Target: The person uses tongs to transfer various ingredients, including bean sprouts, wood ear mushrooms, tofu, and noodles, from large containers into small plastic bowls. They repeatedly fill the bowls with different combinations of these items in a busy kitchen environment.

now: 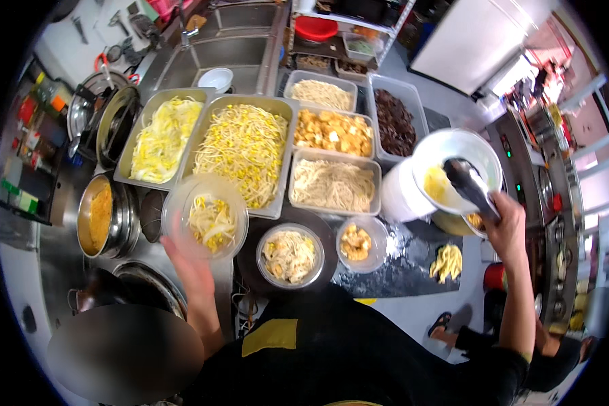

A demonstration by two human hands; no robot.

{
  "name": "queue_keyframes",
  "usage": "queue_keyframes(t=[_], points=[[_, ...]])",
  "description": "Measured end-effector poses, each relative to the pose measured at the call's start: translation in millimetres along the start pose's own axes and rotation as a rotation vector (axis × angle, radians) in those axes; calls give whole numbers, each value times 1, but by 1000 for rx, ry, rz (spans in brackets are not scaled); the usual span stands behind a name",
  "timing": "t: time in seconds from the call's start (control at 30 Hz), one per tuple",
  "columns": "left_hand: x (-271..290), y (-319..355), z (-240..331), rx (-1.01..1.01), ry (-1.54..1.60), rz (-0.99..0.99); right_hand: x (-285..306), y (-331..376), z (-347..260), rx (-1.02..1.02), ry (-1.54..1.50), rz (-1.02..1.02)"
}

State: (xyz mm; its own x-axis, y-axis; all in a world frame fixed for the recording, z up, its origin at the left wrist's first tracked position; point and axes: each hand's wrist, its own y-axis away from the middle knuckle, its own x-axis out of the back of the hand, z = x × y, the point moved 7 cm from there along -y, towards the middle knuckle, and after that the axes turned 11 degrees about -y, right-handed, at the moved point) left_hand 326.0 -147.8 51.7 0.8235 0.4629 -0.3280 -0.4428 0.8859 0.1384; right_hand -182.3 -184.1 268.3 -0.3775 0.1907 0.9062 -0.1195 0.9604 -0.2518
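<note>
Steel sinks point(233, 61) back a crowded kitchen bench point(413, 260), its middle packed with food trays, as a person works bare-handed along the near edge. At left, the left hand point(195, 274) holds up a clear bowl point(180, 196) of sprouts point(213, 223), raised by the near left corner of the sprout tray point(288, 159). It cups the bowl's left side, and how far the fingers spread behind the wall cannot be told. Thin-looking and part filled, the bowl should prove light and slightly springy, likely to flex under a hard squeeze and slip if wet; low on the wall or beneath the base seems the surest hold, rim level to keep the loose strands in. Well apart, the right hand point(507, 220) is clamped on the tongs point(478, 197), their dark head over the mouth of a white bucket point(397, 193) toward the bench's right edge. Whether the tips pinch anything cannot be told. The tongs look light and stiff, best held along the arms. Between the hands, toward the near edge, sit a noodle bowl point(319, 260) and a cup point(379, 242) of golden cubes point(355, 242).
</note>
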Motion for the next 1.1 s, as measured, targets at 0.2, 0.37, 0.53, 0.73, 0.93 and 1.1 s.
queue_keyframes(t=[0.2,0.37,0.53,0.73,0.93,1.1], points=[[37,27,2,-96,-60,208,-93,-196,-40,314,-42,-69],[71,62,-6,-20,37,477,-253,-345,-89,436,68,-200],[86,100,-11,11,-79,690,-401,-412,-191,570,139,-309],[86,103,-12,23,-111,746,-454,-439,-226,567,67,-173],[83,81,-18,50,-7,679,-393,-420,-197,410,126,-479],[45,47,-11,87,-66,489,-239,-337,-127,50,-192,-470]])
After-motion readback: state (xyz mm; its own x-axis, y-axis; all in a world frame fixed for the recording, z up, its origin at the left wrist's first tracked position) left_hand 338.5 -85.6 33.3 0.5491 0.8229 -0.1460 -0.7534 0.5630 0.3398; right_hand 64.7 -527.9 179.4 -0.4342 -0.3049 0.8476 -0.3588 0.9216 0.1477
